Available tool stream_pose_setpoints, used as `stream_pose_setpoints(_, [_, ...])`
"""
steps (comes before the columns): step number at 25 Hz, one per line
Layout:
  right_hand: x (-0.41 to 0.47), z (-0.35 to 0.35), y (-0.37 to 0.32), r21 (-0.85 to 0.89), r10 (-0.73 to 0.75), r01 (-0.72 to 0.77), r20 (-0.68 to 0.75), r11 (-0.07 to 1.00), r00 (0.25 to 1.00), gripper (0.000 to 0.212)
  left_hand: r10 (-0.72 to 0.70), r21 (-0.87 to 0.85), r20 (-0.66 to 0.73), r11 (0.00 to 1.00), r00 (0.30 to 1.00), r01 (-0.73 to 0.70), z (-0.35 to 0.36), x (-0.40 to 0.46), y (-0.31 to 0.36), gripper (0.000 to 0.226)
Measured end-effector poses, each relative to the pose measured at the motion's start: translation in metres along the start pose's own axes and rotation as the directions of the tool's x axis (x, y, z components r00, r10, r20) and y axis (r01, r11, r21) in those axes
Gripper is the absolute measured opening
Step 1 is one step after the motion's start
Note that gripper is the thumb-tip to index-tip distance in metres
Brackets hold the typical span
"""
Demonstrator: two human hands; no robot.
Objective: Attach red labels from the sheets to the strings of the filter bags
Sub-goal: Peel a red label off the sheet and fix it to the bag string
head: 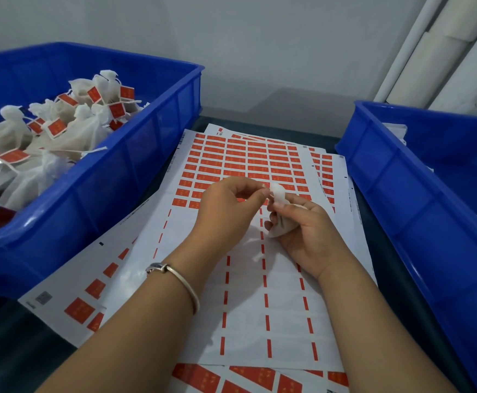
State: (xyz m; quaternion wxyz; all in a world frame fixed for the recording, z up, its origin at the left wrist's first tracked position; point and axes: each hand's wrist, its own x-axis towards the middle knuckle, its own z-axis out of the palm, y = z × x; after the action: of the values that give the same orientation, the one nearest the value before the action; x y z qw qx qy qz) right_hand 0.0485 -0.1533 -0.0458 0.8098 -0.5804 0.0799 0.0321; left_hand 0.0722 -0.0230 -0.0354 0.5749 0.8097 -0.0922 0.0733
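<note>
The filter bag (281, 219) sits in the curled fingers of the right hand (302, 231), its gathered white neck rising just beyond the thumb. The bag appears light, soft and easily crushed; it should be held loosely by the body, leaving the neck and string free. The left hand (226, 205) is raised above the label sheet (248, 165), wrist bent, thumb and forefinger pinching at the neck. Whether they pinch string or a label cannot be told. The labels are probably thin and tacky; handle by the edges.
</note>
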Motion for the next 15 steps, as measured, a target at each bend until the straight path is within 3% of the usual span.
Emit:
stream_pose_setpoints(3, [-0.001, 0.001, 0.001, -0.052, -0.010, 0.011, 0.016, 0.999, 1.000, 0.028, -0.025, 0.036, -0.025, 0.999, 0.999, 0.026, 0.001, 0.002, -0.001, 0.024])
stream_pose_setpoints(8, [-0.002, 0.000, 0.001, -0.026, 0.039, -0.037, 0.088, 0.999, 0.995, 0.037, -0.010, 0.125, -0.072, 0.992, 0.997, 0.019, 0.002, 0.003, -0.003, 0.027])
stream_pose_setpoints(15, [-0.001, -0.001, 0.003, -0.033, 0.104, -0.099, 0.189, 0.995, 0.976, 0.051, -0.164, 0.023, -0.262, 0.984, 0.951, 0.176, -0.005, 0.012, -0.007, 0.026])
